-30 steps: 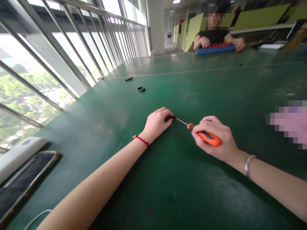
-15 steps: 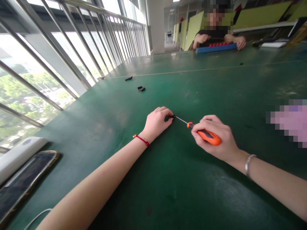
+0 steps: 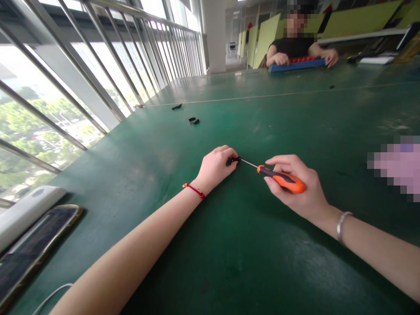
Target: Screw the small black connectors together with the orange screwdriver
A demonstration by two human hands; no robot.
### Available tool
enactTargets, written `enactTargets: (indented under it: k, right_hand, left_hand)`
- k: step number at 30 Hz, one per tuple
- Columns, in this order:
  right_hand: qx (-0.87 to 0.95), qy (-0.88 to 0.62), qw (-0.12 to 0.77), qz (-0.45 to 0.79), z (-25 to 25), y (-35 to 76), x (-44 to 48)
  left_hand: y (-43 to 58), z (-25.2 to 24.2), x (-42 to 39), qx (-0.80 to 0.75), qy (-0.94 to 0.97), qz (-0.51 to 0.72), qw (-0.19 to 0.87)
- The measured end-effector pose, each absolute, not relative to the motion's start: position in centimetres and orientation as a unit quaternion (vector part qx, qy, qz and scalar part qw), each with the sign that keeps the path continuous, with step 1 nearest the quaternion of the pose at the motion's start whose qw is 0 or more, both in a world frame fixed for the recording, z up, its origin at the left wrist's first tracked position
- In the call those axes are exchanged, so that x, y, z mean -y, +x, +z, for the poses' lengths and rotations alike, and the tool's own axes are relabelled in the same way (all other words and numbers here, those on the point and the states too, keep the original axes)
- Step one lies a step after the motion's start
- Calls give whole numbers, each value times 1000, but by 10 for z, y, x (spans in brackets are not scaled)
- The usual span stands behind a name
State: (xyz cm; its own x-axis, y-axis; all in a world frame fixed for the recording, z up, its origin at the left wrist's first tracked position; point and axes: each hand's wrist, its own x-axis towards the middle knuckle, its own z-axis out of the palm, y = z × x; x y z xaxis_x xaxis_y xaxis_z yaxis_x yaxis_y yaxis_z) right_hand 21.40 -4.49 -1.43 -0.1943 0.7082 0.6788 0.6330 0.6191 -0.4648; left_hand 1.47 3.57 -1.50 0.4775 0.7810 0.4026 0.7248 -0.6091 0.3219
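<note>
Between the thumb and fingers of my left hand (image 3: pixel 218 165) is a small black part (image 3: pixel 233 160), mostly covered by the fingers. My right hand (image 3: pixel 297 188) holds a screwdriver (image 3: pixel 284 179) with an orange and black handle. Its thin metal shaft points left, and the tip meets the right end of the black part. The index finger and thumb of the right hand are spread off the front of the handle, which rests against the other fingers and palm. Both hands are low over the green table (image 3: pixel 229 245).
Small black pieces (image 3: pixel 194 120) lie beyond my left hand, with another black piece (image 3: pixel 176 106) farther back. A phone (image 3: pixel 36 245) and a white device (image 3: pixel 29 214) are at the left edge. Across the table a person (image 3: pixel 292 50) handles a blue tray (image 3: pixel 297 65) holding red things.
The index finger and thumb of my right hand have lifted away from the screwdriver handle, which has turned slightly. My left hand stays in place. The person opposite has lowered a hand to the tray.
</note>
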Motion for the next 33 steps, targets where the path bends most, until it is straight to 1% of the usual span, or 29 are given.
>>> enactTargets:
  k: [4,8,10,13,16,21,25,26,30,33]
  right_hand:
    - [738,-455,496,55,-14,213,45]
    - [702,-446,554,45,-13,212,42]
    - [698,-433,567,59,-13,211,42]
    - [714,-432,542,99,-13,211,43]
    - [726,-448,515,80,-13,212,44]
    - [702,-423,568,70,-15,213,43]
    - [737,-438,509,69,-16,213,44]
    - [738,-443,506,59,-16,213,44]
    - [711,-433,552,45,-17,212,45]
    - [728,-446,518,55,-16,211,45]
  left_hand:
    - [15,-15,-36,-434,861,261,55]
    - [15,-15,-36,-438,861,254,47]
    - [15,-15,-36,-439,861,253,46]
    - [16,-14,-36,-434,862,256,49]
    - [16,-15,-35,-430,864,257,49]
    - [16,-15,-35,-428,865,256,49]
    - [15,-15,-36,-429,865,255,52]
    - [15,-15,-36,-429,865,255,53]
    - [15,-16,-36,-426,866,256,50]
    - [15,-16,-36,-425,866,259,49]
